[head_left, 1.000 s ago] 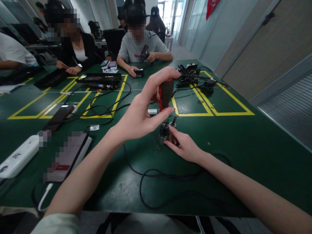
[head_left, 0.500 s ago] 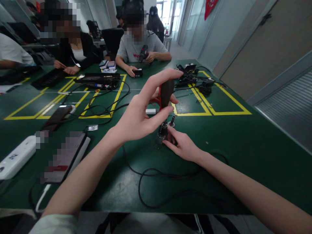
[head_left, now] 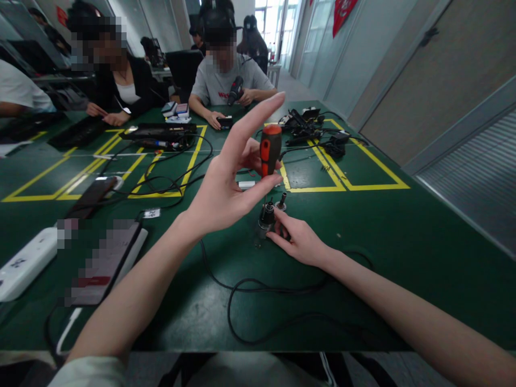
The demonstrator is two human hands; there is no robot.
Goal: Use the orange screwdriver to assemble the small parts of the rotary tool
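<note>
My left hand (head_left: pixel 229 177) pinches a screwdriver with a red and black handle (head_left: pixel 269 150) between thumb and middle fingers, while the index finger sticks straight up. The screwdriver stands upright with its tip down on a small black and silver cylindrical part (head_left: pixel 266 215) on the green table (head_left: pixel 403 231). My right hand (head_left: pixel 300 242) rests on the table and steadies that part with its fingertips. A second small cylindrical part (head_left: pixel 281 201) stands just behind it.
A black cable (head_left: pixel 250 290) loops across the table near me. Phones and a white device (head_left: pixel 22 263) lie at the left. Chargers and cables (head_left: pixel 310 123) pile up at the far right. Two people sit across the table, one holding a dark tool (head_left: pixel 235 90).
My left index finger has lifted off the screwdriver's top and now points up, which uncovers the red handle. My right hand has stayed on the small part.
</note>
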